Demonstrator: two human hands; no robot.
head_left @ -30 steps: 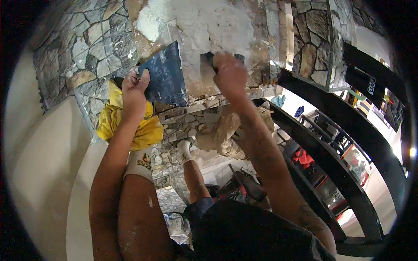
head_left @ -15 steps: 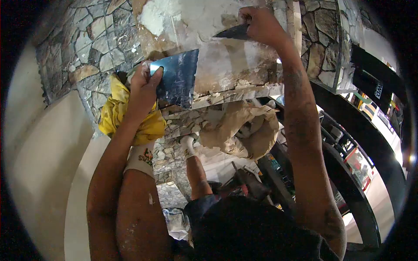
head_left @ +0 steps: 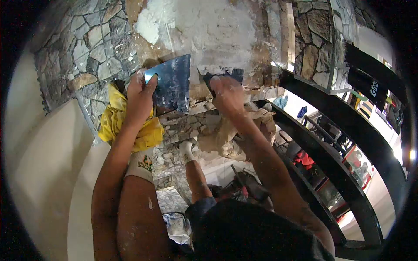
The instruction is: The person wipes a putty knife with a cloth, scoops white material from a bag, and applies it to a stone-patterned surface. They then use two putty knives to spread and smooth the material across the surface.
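Note:
My left hand (head_left: 140, 98) grips a wide, shiny filling blade (head_left: 173, 85), thumb on its face, at the left of a plaster-smeared step (head_left: 230, 54). Dark smudges mark the blade. To the right, my right hand (head_left: 228, 96) is closed round a second dark filling blade (head_left: 235, 75), held over the step's front part; its grip side is hidden by my fingers. The two blades are apart. White filler (head_left: 152, 24) covers part of the surface, with brown patches beside it. A yellow cloth (head_left: 114, 111) lies just under my left wrist.
Stone-patterned tiles (head_left: 93, 48) flank the step on the left, and similar tiles (head_left: 315, 43) on the right. A crumpled brown paper bag (head_left: 228, 141) stands below the front edge. Black curved rails (head_left: 348, 113) run down the right side. A pale wall (head_left: 43, 165) rises at left.
My right hand has come down and left with its blade, from the far part of the step to nearer its front edge. My left hand and its blade have barely shifted.

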